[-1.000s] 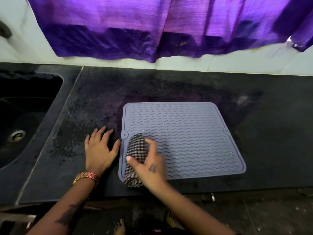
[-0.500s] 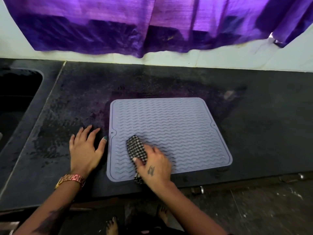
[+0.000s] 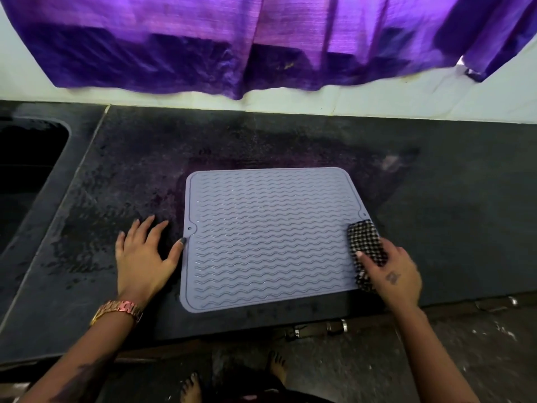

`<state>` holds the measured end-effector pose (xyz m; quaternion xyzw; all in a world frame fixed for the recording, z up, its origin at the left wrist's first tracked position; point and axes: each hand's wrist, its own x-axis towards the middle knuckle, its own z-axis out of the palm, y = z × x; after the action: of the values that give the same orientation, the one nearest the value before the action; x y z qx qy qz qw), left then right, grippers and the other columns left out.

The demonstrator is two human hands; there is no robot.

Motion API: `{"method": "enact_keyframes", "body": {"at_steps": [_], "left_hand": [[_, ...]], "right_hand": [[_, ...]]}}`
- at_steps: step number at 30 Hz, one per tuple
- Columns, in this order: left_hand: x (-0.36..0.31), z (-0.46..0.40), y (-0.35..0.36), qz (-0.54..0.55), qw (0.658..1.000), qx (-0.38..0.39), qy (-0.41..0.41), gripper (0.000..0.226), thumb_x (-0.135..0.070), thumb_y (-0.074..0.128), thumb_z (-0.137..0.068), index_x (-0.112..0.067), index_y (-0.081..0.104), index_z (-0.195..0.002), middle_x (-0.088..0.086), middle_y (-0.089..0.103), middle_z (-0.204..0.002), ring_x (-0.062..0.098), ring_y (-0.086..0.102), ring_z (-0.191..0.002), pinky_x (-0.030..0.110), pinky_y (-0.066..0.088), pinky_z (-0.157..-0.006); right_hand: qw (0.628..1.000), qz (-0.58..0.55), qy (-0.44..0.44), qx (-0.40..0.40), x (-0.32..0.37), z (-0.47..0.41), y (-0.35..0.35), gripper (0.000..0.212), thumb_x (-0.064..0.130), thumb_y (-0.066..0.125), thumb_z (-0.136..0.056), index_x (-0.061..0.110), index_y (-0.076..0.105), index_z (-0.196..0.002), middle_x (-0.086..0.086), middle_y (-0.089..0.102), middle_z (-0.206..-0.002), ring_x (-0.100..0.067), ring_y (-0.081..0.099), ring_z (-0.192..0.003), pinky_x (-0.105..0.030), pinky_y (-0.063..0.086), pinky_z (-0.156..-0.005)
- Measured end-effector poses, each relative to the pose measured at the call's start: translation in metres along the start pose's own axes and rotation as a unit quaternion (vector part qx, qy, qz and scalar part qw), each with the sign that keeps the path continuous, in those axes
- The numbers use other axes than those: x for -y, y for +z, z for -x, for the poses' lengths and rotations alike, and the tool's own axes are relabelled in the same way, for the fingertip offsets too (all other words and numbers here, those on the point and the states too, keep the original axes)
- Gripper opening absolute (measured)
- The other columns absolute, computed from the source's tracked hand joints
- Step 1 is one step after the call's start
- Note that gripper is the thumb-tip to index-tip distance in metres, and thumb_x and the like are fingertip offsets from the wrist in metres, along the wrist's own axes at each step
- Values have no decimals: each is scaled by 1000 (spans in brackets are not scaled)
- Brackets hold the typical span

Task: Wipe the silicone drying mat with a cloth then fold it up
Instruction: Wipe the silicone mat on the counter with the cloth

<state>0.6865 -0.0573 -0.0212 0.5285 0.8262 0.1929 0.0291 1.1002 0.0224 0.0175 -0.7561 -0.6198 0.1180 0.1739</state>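
A lilac silicone drying mat [image 3: 270, 237] with wavy ridges lies flat on the dark stone counter [image 3: 450, 205]. My right hand [image 3: 392, 274] grips a folded black-and-white checked cloth [image 3: 366, 245] and presses it on the mat's right edge, near the front right corner. My left hand [image 3: 145, 254] rests flat on the counter just left of the mat, fingers spread, with the thumb tip touching the mat's left edge.
A dark sink [image 3: 26, 175] is sunk into the counter at the far left. A purple curtain [image 3: 261, 39] hangs over the white wall behind. The counter's front edge runs just below the mat; bare feet [image 3: 279, 370] show on the floor.
My right hand has swept the cloth across the mat from its front left part to its right edge. The left hand has stayed flat beside the mat.
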Motion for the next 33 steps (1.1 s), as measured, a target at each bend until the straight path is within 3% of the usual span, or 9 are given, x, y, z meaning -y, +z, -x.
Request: {"method": "enact_keyframes", "body": {"at_steps": [7, 10, 13, 15, 16, 18, 21, 30, 33], "left_hand": [[-1, 1, 0, -9, 1000, -2, -3, 79, -67, 26, -75, -17, 55, -130, 10, 44, -144, 29, 28, -139, 47, 11, -115], [-3, 0, 0, -8, 1000, -1, -5, 80, -67, 25, -75, -17, 55, -130, 10, 44, -144, 29, 27, -140, 47, 10, -115], [-4, -1, -2, -9, 1000, -3, -7, 81, -67, 25, -74, -17, 55, -129, 10, 44, -144, 29, 28, -140, 46, 10, -115], [-4, 0, -3, -9, 1000, -5, -9, 81, -67, 25, -74, -17, 56, -128, 9, 45, -143, 29, 28, -139, 46, 10, -115], [-4, 0, -3, -8, 1000, -5, -10, 80, -67, 25, -74, -17, 56, -128, 9, 45, -143, 29, 29, -139, 46, 10, -115], [-4, 0, -3, -5, 1000, -9, -10, 79, -66, 25, -74, -17, 57, -128, 9, 46, -142, 29, 30, -139, 46, 11, -115], [-5, -1, -4, -8, 1000, -14, -7, 78, -64, 26, -74, -16, 58, -126, 10, 48, -141, 30, 32, -137, 46, 13, -114], [-4, 0, -3, -5, 1000, -13, -8, 77, -66, 27, -74, -18, 58, -126, 9, 47, -142, 28, 31, -138, 45, 12, -115], [-3, 0, -3, -5, 1000, -15, -7, 77, -66, 28, -74, -18, 58, -126, 9, 47, -141, 29, 32, -137, 46, 13, -115]], "right_hand": [[994, -11, 104, -42, -4, -27, -16, 52, 39, 67, -80, 13, 56, -123, -21, 60, -114, -41, 57, -102, -44, 46, -82], [989, -130, 44, -61, 50, -16, -2, 37, 37, 67, -80, 17, 57, -109, -4, 64, -100, -28, 62, -93, -28, 47, -70], [970, -238, -43, 40, 134, 13, 31, 41, 34, 68, -80, 26, 50, -116, 13, 59, -98, 3, 55, -77, -7, 39, -51], [951, -257, -128, 114, 186, 39, 59, 54, 32, 69, -81, 27, 42, -127, 10, 58, -108, 5, 54, -76, -4, 42, -53], [942, -252, -172, 142, 208, 51, 72, 58, 32, 68, -82, 28, 38, -131, 6, 58, -114, 1, 57, -82, -5, 44, -61], [933, -209, -236, 173, 239, 69, 92, 62, 34, 63, -84, 31, 31, -137, -3, 55, -124, -18, 59, -100, -27, 50, -80], [943, -125, -253, 178, 255, 70, 105, 59, 35, 57, -87, 35, 27, -138, -11, 53, -121, -34, 56, -104, -44, 47, -86], [966, -103, -210, 112, 209, 26, 98, 58, 40, 58, -87, 39, 33, -139, -8, 58, -112, -25, 58, -95, -27, 42, -76], [975, -91, -181, 92, 184, 4, 88, 59, 42, 57, -87, 40, 32, -141, -7, 59, -114, -23, 58, -97, -30, 48, -79]]}}
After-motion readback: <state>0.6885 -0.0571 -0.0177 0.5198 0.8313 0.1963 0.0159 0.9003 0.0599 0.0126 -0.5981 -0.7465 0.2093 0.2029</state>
